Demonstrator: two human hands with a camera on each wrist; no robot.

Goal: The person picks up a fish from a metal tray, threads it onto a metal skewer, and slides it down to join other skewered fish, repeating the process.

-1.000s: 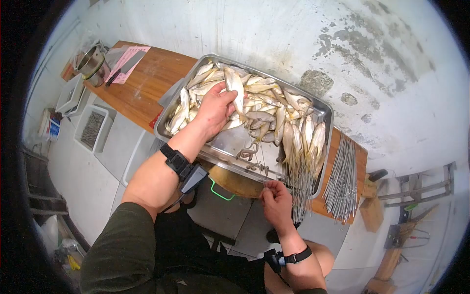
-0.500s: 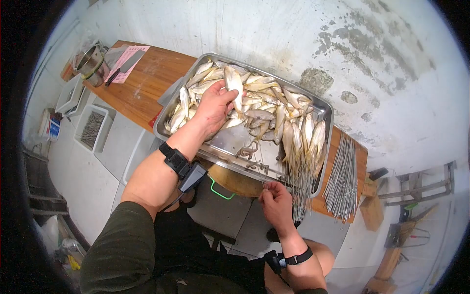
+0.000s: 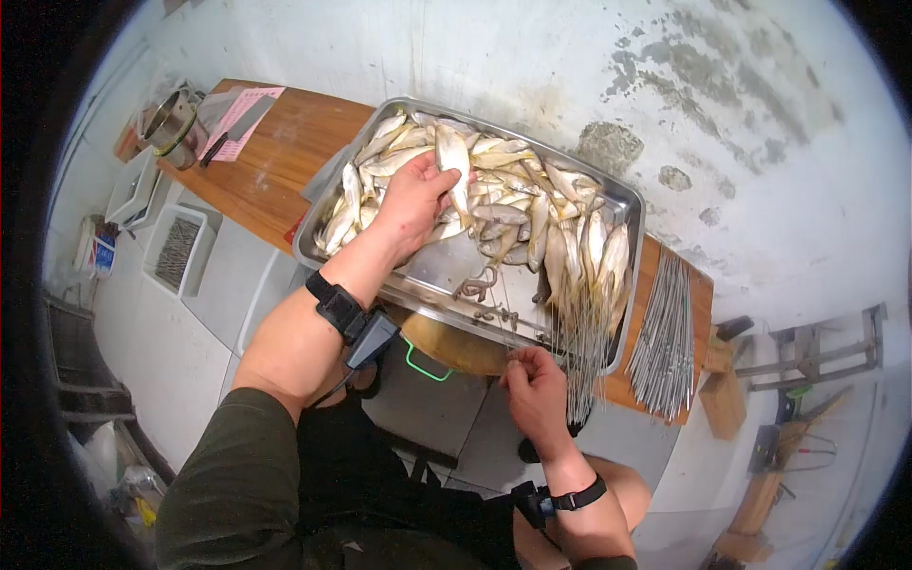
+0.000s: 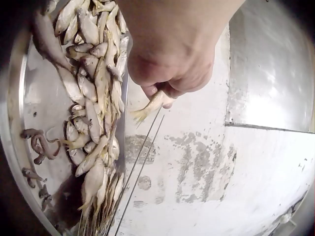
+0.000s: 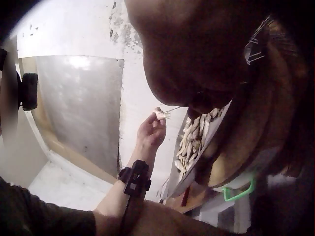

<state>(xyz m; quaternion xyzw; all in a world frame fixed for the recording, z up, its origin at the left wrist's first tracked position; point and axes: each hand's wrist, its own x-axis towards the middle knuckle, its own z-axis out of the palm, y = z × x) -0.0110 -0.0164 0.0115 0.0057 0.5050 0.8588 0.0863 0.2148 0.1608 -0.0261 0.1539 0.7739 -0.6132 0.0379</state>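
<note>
Above the metal tray (image 3: 432, 296) my left hand (image 3: 415, 207) grips one pale, yellowish fish (image 3: 454, 171), thumb on its side. In the left wrist view the fish's tail (image 4: 143, 112) sticks out under my curled left hand (image 4: 172, 64), and two thin metal skewers (image 4: 138, 172) run up to the fish. Lower right, by the tray's near rim, my right hand (image 3: 538, 391) pinches the thin skewers between thumb and fingers. How far they enter the fish is hidden. Several fish on skewers (image 3: 597, 256) lie at the tray's right end, beside a heap of loose fish (image 3: 503, 180).
A bundle of bare skewers (image 3: 662, 337) lies on the wooden board right of the tray. Eel-like pieces (image 3: 477, 285) rest inside the tray. A knife (image 3: 242, 125) on pink paper and a metal pot (image 3: 171, 123) stand left. A stained wall (image 3: 532, 57) rises behind.
The head view has shifted slightly, so the tray appears a little further left and higher. Both hands keep nearly the same pose, the left still gripping the fish, the right still pinching the skewers.
</note>
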